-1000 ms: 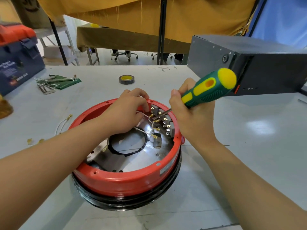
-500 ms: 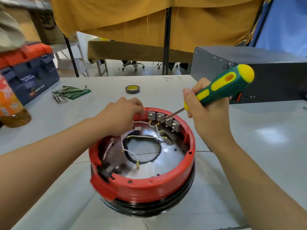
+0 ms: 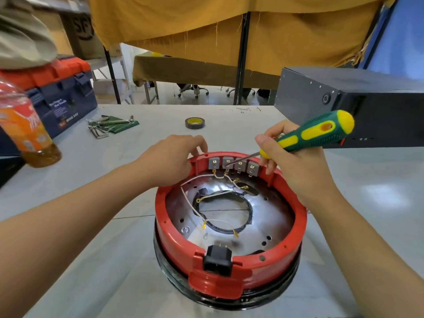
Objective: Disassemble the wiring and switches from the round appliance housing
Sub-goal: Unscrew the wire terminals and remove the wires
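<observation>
The round red housing (image 3: 296, 228) sits on a black base at the table's middle, with its open side up. Several grey switches (image 3: 234, 165) line its far inner wall, and white wires (image 3: 195, 208) with yellow terminals run from them across the metal floor. A black power socket (image 3: 216, 260) sits in the near rim. My left hand (image 3: 172, 161) grips the far left rim of the housing. My right hand (image 3: 296, 164) holds a green and yellow screwdriver (image 3: 314, 134), its tip touching the second switch's terminal.
A dark metal box (image 3: 358, 104) stands at the right, close behind my right hand. A tape roll (image 3: 195, 122) lies behind the housing. Hex keys on a green pouch (image 3: 110, 127), a blue and orange toolbox (image 3: 57, 97) and an orange bottle (image 3: 27, 131) stand left.
The housing has turned, so the switches now face me at the far wall and the power socket is at the near rim. My left hand moved from inside to the rim.
</observation>
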A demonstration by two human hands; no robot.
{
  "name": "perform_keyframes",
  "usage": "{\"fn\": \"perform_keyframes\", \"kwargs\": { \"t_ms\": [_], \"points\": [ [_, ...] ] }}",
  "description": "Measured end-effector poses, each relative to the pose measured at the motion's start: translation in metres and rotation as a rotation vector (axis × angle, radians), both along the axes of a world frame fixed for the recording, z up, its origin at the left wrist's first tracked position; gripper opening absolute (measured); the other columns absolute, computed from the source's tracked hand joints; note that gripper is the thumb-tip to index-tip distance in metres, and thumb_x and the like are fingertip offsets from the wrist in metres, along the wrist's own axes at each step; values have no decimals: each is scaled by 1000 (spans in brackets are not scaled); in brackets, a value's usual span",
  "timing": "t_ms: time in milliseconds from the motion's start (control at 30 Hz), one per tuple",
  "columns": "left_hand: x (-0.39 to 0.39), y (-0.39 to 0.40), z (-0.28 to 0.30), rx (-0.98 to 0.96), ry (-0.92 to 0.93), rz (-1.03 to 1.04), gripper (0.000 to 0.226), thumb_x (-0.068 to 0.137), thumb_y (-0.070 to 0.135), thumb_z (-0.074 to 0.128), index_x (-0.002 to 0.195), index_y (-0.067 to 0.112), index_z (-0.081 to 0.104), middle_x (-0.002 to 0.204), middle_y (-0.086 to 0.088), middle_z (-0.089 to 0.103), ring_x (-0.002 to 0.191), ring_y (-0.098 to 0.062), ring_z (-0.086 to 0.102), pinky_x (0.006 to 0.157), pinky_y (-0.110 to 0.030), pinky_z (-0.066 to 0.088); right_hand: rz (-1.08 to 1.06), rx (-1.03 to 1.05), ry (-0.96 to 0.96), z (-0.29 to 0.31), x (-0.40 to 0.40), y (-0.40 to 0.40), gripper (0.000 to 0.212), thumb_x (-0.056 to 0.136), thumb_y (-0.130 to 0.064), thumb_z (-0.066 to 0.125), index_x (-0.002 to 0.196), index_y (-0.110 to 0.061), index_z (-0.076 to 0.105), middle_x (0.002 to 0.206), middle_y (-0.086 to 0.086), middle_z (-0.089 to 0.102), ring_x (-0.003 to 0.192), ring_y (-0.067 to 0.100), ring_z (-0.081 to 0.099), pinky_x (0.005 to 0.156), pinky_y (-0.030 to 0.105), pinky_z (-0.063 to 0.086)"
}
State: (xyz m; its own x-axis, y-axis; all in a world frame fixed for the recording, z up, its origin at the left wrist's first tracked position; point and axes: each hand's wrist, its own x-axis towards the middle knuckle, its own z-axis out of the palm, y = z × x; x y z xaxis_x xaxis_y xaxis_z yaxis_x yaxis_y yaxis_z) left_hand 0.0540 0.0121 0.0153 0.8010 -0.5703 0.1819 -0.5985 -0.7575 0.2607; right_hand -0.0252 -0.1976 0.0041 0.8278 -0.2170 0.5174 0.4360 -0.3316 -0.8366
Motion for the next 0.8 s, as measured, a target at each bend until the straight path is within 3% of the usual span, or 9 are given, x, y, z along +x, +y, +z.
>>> {"fn": "perform_keyframes", "kwargs": {
  "t_ms": [167, 300, 500, 634, 734, 800],
  "points": [
    [5, -13, -4, -40, 23, 9, 33, 88, 9, 53, 118, 22, 60, 116, -2, 63, 104, -19, 57, 92, -32, 45, 57, -54, 40, -2, 7, -3, 16, 82, -31, 67, 73, -21, 58, 57, 3, 64, 45, 13, 57, 50, 15, 43],
    [5, -18, -13, -216, 43, 31, 24, 87, 2, 51, 101, 20, 58, 108, -3, 64, 93, -22, 61, 81, -30, 47, 102, -44, 43, -2, 12, -7, 15, 79, -29, 66, 73, -17, 60, 56, 1, 63, 48, 12, 59, 51, 17, 45],
    [8, -14, -19, -274, 53, 47, 20, 87, 3, 53, 82, 20, 62, 79, -9, 69, 75, -27, 65, 71, -34, 50, 175, -59, 44, -4, 18, -11, 12, 81, -27, 66, 70, -24, 61, 57, 1, 63, 52, 20, 60, 56, 25, 50],
    [9, -13, -19, -254, 24, 29, 24, 85, 1, 53, 81, 17, 69, 76, -9, 70, 64, -11, 59, 57, -10, 38, 193, -105, 22, -2, 20, -11, 12, 82, -26, 66, 72, -22, 61, 59, 5, 64, 51, 20, 61, 56, 29, 52],
    [11, -11, -16, -234, 8, -6, 26, 84, -1, 54, 81, 18, 72, 84, -7, 72, 73, -16, 61, 72, -22, 42, 207, -140, 9, 0, 21, -9, 14, 82, -24, 67, 71, -21, 59, 54, -1, 61, 51, 23, 61, 56, 36, 55],
    [14, -8, -15, -225, 3, -42, 29, 83, -3, 53, 80, 19, 73, 90, -4, 73, 83, -22, 64, 81, -31, 44, 223, -168, 0, 0, 22, -8, 15, 82, -23, 67, 70, -21, 58, 53, -5, 60, 52, 22, 61, 53, 33, 54]
  ]
}}
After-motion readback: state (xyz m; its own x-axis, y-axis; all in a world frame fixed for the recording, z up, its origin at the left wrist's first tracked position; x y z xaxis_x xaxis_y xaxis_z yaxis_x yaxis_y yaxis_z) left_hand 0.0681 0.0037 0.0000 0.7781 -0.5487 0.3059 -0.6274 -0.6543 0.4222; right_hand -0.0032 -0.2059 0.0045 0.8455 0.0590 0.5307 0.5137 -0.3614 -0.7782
